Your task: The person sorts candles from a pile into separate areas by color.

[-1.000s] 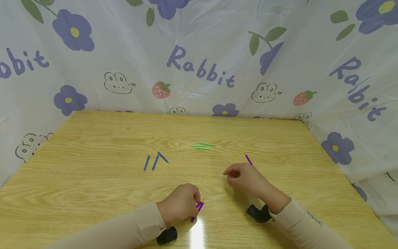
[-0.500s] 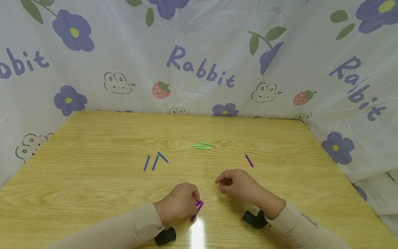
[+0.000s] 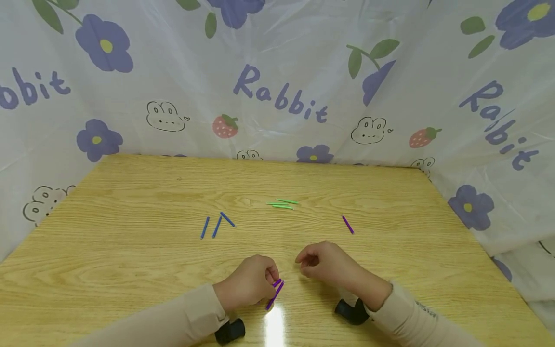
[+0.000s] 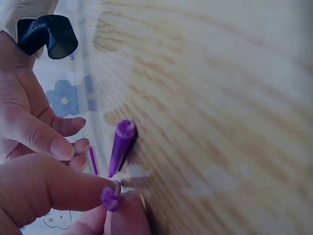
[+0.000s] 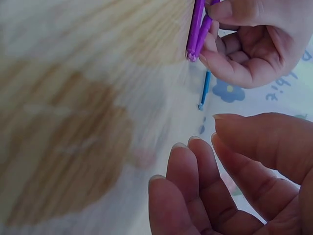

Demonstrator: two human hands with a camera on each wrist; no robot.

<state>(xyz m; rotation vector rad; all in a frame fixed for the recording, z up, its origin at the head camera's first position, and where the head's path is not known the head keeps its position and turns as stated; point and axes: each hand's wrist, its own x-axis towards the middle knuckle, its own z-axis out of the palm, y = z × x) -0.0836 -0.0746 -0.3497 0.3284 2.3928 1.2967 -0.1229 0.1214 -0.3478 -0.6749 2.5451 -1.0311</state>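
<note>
My left hand (image 3: 247,285) is low over the front middle of the table and pinches a thin purple stick (image 4: 111,198) between thumb and finger. A second purple stick (image 3: 275,296) lies on the wood right beside it, crossing close to the held one in the head view. To the right, my right hand (image 3: 331,266) hovers with fingers loosely bent and nothing between them, its fingertips (image 5: 180,152) pointing toward the left hand. Beyond it lies one more purple stick (image 3: 348,224), alone on the table.
Three blue sticks (image 3: 205,227) lie at the left centre, two of them meeting at their ends. Three green sticks (image 3: 283,207) lie close together farther back. A printed curtain (image 3: 277,96) hangs behind the wooden table (image 3: 151,193). Black wrist cameras (image 3: 352,312) sit under both cuffs.
My right hand has moved left and toward me, away from the lone purple stick, which now shows whole. My left hand stays nearly in place, still pinching its purple stick.
</note>
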